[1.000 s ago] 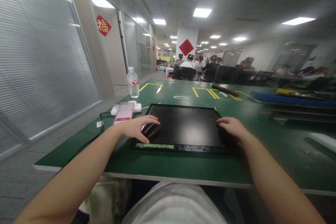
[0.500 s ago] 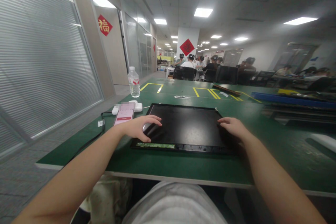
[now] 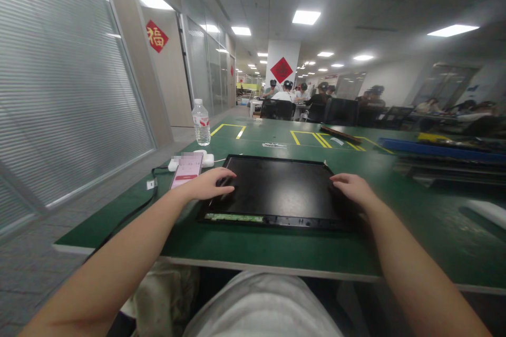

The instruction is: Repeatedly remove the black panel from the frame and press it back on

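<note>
We are looking at a flat black panel (image 3: pixel 272 187) lying face up on the green table (image 3: pixel 269 253) straight in front of us, its long side running across our view. A dark rim is bordering it, and along the left part of its near edge a green circuit strip (image 3: pixel 235 218) is showing bare. As far as we are judging, whatever was covering that strip is off, while panel, rim and strip are lying together, none of them set apart; what is left to do we are not able to tell.

We are holding our left hand (image 3: pixel 207 183) over the panel's left edge, thumb and fingers spread apart with nothing between them. Our right hand (image 3: pixel 353 189) is reaching the right edge with fingers bent and close together; whether they are pinching the rim we cannot tell.

Farther out, a phone (image 3: pixel 187 171) is leaning by a white block (image 3: pixel 207 159) on the left, and a water bottle (image 3: pixel 202 124) is standing behind them. Beyond the table, several people (image 3: pixel 282 96) are sitting at other desks.
</note>
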A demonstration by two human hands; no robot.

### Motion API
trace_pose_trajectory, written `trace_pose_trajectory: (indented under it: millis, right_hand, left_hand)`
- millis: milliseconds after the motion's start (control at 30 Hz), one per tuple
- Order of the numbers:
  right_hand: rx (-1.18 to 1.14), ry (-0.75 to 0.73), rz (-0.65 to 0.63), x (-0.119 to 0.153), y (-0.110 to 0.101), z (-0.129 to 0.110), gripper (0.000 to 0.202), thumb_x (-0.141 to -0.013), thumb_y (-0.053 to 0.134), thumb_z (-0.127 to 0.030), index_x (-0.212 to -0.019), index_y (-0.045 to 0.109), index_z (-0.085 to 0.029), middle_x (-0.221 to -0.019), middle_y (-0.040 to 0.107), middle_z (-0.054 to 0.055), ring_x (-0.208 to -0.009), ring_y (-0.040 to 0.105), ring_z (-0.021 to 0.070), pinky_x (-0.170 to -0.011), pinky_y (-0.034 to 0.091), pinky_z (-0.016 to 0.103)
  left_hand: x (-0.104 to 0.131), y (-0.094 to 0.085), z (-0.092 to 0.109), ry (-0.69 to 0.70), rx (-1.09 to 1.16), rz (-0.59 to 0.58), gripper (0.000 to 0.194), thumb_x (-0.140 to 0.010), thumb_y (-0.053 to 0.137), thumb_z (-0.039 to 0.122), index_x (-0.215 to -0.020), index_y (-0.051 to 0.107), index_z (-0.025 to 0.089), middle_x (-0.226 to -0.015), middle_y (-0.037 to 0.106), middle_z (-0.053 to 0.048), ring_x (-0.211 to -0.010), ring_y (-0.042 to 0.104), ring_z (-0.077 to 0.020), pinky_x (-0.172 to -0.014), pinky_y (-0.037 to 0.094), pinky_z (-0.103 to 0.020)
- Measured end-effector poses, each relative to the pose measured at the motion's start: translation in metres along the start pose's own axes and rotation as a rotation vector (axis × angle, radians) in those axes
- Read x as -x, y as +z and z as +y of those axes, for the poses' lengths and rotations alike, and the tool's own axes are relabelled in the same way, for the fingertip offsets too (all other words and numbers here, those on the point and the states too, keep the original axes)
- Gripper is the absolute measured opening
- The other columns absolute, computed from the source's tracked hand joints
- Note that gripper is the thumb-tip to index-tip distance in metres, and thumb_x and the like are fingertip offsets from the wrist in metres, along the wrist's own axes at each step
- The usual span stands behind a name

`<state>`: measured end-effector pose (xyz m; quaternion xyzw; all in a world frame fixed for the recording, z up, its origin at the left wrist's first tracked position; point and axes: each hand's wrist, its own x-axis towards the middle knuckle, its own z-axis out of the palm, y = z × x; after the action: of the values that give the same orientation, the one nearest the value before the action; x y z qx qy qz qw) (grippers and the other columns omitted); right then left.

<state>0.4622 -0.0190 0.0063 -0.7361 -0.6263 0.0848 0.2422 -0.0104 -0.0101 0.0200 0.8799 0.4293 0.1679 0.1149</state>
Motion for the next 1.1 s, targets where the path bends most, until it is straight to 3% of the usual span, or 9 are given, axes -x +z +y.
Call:
trace_pose_trajectory:
  millis: [133, 367, 633, 1100]
  right_hand:
    - [0.066, 0.118, 0.030, -0.001, -0.003, 0.002, 0.030, -0.080, 0.059, -0.022, -0.102, 0.079, -0.021, -0.103, 0.077, 0.006, -0.096, 0.070, 0.0235, -0.083, 0.051, 0.028]
    - [0.132, 0.182, -0.054, -0.004, -0.001, 0.008, 0.033, -0.079, 0.058, -0.024, -0.104, 0.080, -0.020, -0.110, 0.075, 0.009, -0.102, 0.069, 0.0278, -0.084, 0.052, 0.032]
    - [0.080, 0.165, -0.062, -0.009, 0.002, 0.017, 0.025, -0.072, 0.063, -0.025, -0.089, 0.082, -0.022, -0.097, 0.078, 0.009, -0.088, 0.072, 0.0259, -0.073, 0.053, 0.029]
    - [0.071, 0.192, -0.060, -0.007, 0.002, 0.012, 0.023, -0.074, 0.062, -0.024, -0.088, 0.081, -0.020, -0.093, 0.077, 0.010, -0.089, 0.072, 0.0267, -0.075, 0.053, 0.031]
  left_hand:
    - [-0.006, 0.006, -0.006, -0.104, -0.161, 0.018, 0.040, -0.090, 0.046, 0.026, -0.121, 0.068, 0.015, -0.126, 0.070, -0.013, -0.119, 0.063, -0.0259, -0.107, 0.044, -0.037]
    - [-0.007, 0.009, -0.001, -0.173, -0.280, 0.011, 0.054, -0.076, 0.046, 0.006, -0.124, 0.068, 0.016, -0.126, 0.071, -0.012, -0.119, 0.064, -0.0261, -0.107, 0.044, -0.036]
    - [-0.004, 0.010, -0.005, -0.147, -0.173, 0.042, 0.058, -0.069, 0.047, 0.005, -0.120, 0.069, 0.021, -0.124, 0.072, -0.008, -0.118, 0.064, -0.0263, -0.105, 0.046, -0.037]
    - [-0.006, 0.006, -0.005, -0.112, -0.135, 0.045, 0.034, -0.063, 0.043, 0.007, -0.085, 0.064, 0.024, -0.087, 0.071, -0.002, -0.088, 0.065, -0.0231, -0.082, 0.051, -0.032]
